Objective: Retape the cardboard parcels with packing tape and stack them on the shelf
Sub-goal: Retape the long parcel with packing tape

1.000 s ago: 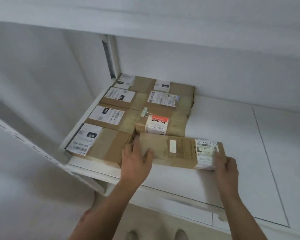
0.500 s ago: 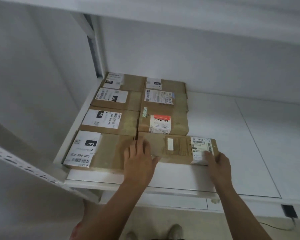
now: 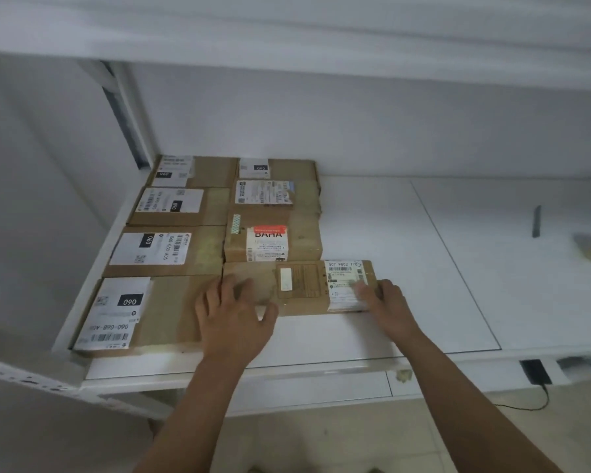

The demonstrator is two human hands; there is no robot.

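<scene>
So we're at the shelf [image 3: 406, 268], whose left half holds a block of taped parcels [image 3: 171, 247] two columns wide. At 6 o'clock of the BAHA-labelled box [image 3: 273, 240] sits the long flat parcel [image 3: 297, 285], flush against it and the big 090 box [image 3: 140, 312]. Our left hand [image 3: 234, 319] lies flat on its near-left end, fingers straight; our right hand [image 3: 388, 303] curls over the right end. Best bet: push evenly toward 12 o'clock, keep edges square, don't skew the row.
</scene>
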